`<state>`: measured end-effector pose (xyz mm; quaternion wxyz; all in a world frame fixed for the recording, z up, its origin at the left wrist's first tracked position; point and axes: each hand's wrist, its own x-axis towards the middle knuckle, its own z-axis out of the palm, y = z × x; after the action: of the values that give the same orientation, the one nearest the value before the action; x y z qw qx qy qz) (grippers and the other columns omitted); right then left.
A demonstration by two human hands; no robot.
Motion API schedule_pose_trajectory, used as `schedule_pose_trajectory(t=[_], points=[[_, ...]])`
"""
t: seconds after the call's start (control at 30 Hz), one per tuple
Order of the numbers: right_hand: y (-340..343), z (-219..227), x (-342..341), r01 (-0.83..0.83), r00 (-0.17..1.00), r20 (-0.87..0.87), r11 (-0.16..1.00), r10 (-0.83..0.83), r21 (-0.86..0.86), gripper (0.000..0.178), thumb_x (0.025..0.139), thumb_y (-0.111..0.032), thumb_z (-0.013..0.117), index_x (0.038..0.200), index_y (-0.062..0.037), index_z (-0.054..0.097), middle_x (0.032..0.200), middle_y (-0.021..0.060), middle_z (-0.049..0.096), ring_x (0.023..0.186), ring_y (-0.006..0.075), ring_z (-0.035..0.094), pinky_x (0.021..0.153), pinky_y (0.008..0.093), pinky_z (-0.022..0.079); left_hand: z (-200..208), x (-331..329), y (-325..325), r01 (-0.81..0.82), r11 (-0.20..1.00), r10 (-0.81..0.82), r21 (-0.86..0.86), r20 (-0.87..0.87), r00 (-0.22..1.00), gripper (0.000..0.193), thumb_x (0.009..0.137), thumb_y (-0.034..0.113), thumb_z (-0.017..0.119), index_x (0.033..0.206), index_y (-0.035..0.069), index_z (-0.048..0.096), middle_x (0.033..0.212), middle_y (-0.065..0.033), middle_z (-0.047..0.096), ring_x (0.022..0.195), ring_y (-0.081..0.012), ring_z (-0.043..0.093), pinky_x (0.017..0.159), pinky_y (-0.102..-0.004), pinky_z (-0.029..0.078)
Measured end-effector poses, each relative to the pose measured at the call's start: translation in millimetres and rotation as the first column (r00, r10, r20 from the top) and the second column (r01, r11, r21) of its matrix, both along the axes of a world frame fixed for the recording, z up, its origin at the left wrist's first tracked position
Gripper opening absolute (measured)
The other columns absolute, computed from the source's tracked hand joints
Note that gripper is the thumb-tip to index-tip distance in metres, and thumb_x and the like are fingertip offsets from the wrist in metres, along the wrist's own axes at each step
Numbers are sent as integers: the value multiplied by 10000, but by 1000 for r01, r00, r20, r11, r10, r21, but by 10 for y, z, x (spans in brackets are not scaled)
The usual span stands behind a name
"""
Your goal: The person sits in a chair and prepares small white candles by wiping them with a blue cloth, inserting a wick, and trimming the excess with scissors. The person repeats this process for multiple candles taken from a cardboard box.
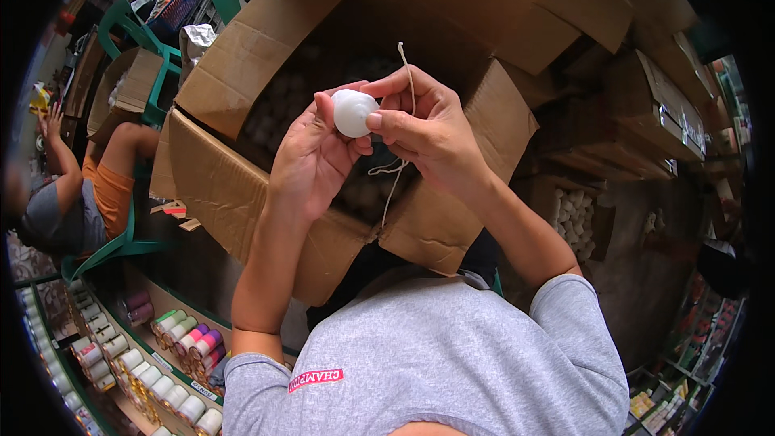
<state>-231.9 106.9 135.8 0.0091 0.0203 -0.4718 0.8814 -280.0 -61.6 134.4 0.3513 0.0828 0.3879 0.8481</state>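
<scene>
A smooth white ball (353, 113) with faint rings, looking like wound thread, is held between both hands above an open cardboard box (222, 186). My left hand (311, 141) is closed round its left side, thumb up and palm partly turned up. On the other side my right hand (424, 117) pinches it with the thumb and fingers. A loose off-white string (393, 186) passes by my right hand, its tip sticking up above the fingers and its lower part hanging to the box's near edge. Whether the string joins the ball is hidden. Pale round things lie dimly inside the box.
Thread spools (173, 394) fill shelves at lower left. A person in orange shorts (111, 194) sits at left on a green chair (121, 244). Stacked cartons (646, 113) stand at right, near a box of white pieces (575, 218). Box flaps spread around my forearms.
</scene>
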Motion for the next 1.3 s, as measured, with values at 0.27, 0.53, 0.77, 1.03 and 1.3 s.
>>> schedule_pose_trajectory(t=[0.27, 0.53, 0.77, 1.03, 1.3], points=[[-27, 47, 158, 15, 1000, -10, 992, -16, -122, 213, 845, -48, 713, 1027, -10, 609, 805, 45, 636, 616, 23, 553, 437, 166, 337, 17, 149, 83, -51, 998, 53, 24, -122, 991, 558, 967, 398, 528, 1323, -24, 450, 1086, -94, 591, 865, -134, 608, 809, -271, 526], [44, 46, 218, 1, 1000, -31, 993, -5, -122, 145, 843, -44, 667, 975, 17, 660, 784, 46, 645, 609, 28, 555, 460, 169, 373, 89, 241, 110, -61, 998, 57, -14, -207, 977, 557, 971, 402, 522, 1310, -33, 448, 1082, -110, 588, 848, -140, 614, 781, -273, 540], [126, 76, 226, 142, 978, -178, 973, -110, 182, 91, 815, -7, 627, 865, 34, 690, 758, 76, 682, 597, 57, 599, 529, 184, 455, 103, 237, 42, 28, 998, -38, -57, -192, 981, 506, 968, 416, 540, 1213, -26, 519, 1000, -102, 606, 762, -127, 606, 670, -252, 538], [159, -21, 234, 28, 998, -55, 999, -26, 33, 57, 805, -20, 641, 830, 17, 678, 729, 60, 666, 578, 37, 576, 448, 159, 374, 109, 250, 44, 86, 994, -92, -74, -89, 992, 500, 939, 420, 595, 1190, -9, 533, 930, -87, 597, 691, -121, 560, 595, -232, 475], [157, -85, 224, -22, 998, -57, 998, 18, -64, 59, 839, -41, 686, 832, -3, 641, 698, 43, 614, 552, 20, 509, 415, 152, 308, 47, 248, 61, 79, 993, -85, -89, -57, 995, 520, 933, 425, 602, 1195, -17, 522, 924, -87, 596, 694, -125, 563, 601, -240, 485]])
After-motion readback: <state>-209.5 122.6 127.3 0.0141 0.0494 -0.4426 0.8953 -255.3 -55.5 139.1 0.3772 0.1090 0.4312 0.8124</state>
